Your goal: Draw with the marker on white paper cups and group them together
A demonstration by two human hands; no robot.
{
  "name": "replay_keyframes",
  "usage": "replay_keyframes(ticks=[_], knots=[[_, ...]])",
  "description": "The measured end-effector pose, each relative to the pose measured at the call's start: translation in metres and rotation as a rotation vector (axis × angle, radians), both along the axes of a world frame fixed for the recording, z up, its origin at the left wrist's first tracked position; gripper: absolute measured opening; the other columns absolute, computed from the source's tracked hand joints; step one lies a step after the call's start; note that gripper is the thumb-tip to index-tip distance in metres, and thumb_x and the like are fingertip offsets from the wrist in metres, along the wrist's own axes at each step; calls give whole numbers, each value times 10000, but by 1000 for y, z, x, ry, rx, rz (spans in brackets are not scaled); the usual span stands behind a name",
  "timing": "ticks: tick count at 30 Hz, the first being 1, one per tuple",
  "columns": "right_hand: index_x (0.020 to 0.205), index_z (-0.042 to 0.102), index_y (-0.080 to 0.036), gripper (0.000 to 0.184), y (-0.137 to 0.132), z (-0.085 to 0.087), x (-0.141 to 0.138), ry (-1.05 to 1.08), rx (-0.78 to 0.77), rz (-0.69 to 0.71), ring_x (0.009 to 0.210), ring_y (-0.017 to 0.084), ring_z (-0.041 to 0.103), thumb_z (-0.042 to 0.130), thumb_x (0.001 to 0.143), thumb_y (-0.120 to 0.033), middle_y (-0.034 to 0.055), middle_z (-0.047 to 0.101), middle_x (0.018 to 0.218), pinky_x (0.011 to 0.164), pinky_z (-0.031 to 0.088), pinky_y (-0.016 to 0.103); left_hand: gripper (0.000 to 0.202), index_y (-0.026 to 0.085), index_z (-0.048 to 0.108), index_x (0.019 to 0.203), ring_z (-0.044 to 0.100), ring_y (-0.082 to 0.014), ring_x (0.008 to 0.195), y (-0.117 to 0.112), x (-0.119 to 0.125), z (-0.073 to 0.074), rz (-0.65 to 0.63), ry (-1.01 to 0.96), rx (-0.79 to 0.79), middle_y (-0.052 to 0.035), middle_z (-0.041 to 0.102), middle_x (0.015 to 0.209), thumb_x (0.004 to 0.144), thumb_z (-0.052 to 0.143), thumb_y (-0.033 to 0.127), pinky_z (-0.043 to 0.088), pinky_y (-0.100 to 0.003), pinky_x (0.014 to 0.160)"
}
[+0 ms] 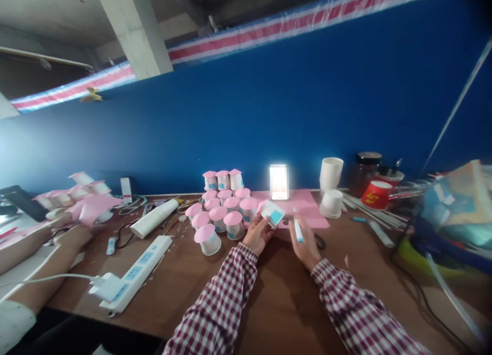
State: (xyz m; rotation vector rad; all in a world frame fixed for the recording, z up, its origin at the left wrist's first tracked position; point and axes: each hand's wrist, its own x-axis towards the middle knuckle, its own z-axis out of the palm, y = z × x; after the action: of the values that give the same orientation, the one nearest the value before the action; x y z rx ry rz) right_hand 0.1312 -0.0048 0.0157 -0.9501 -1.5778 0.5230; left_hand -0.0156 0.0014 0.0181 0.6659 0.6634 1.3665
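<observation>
My left hand (258, 235) is closed around a white paper cup (270, 211) with a blue patch, tipped on its side, and a bit of pink shows at its far end. In my right hand (306, 245) is a white marker pen (297, 229) with a blue end, its tip pointing up and away from me. Pen and cup are apart. To the left of my left hand stand rows of white cups topped with pink paper (207, 239), several with blue patches. Pink sheets (313, 211) lie flat behind my hands. Beside my right wrist, a dark loop (320, 241), perhaps a scissor handle, shows partly.
A glowing screen (279, 183) stands at the blue partition. White cups (331, 175), a red paper cup (376, 195), a dark-lidded jar (368, 168) and a bag (457, 206) are at right. Left are a power strip (140, 273), a white roll (156, 218) and another person's arms (49, 257).
</observation>
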Motion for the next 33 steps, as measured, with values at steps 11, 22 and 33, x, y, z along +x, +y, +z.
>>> replay_keyframes(ticks=[11, 22, 33], knots=[[1143, 543, -182, 316, -3, -9, 0, -274, 118, -92, 888, 222, 619, 359, 921, -310, 116, 636, 1037, 796, 498, 356, 300, 169, 609, 986, 635, -146, 840, -3, 7, -15, -159, -70, 23, -57, 654, 949, 727, 712, 278, 506, -293, 789], [1062, 583, -199, 277, -10, -6, -1, -318, 194, -156, 880, 219, 638, 377, 915, -310, 104, 662, 987, 811, 512, 358, 322, 141, 593, 953, 638, -134, 747, -2, 7, -11, -73, -54, -17, -60, 654, 889, 695, 739, 267, 524, -243, 666], [1024, 546, -185, 242, -7, 2, 3, -132, 52, -264, 909, 220, 625, 414, 891, -337, 100, 655, 992, 815, 510, 372, 318, 155, 607, 1014, 644, -155, 870, -7, 6, -11, -121, -93, 19, -78, 658, 1022, 723, 708, 234, 511, -254, 762]])
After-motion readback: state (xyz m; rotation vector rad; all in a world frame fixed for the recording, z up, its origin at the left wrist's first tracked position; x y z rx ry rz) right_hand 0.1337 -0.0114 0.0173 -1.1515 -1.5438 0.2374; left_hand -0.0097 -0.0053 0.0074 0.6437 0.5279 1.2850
